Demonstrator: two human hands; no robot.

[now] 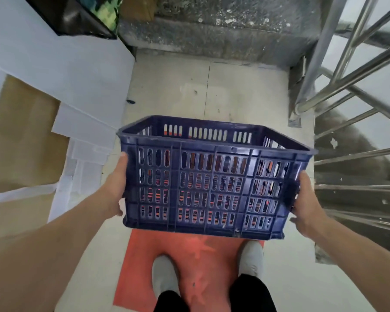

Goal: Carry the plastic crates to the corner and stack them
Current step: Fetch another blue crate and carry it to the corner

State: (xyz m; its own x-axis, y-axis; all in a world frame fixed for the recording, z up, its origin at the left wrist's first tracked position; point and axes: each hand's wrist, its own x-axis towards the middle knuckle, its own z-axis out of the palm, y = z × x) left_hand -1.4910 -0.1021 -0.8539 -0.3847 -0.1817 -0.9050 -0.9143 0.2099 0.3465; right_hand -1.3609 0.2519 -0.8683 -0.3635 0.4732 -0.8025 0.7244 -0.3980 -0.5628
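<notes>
A dark blue slotted plastic crate (214,176) hangs in the air in front of me, level and with nothing inside, above the floor. My left hand (116,184) grips its left end wall, thumb up along the corner. My right hand (304,203) grips the right end wall, fingers curled round the end. Both arms reach in from the bottom corners of the view. No other crate shows.
A red mat (189,266) lies on the pale tiled floor (178,86) under my feet. White boards (77,70) and brown cardboard (20,143) lean at the left. A metal stair railing (338,86) and stairs fill the right. A rough concrete wall (223,34) closes the far side.
</notes>
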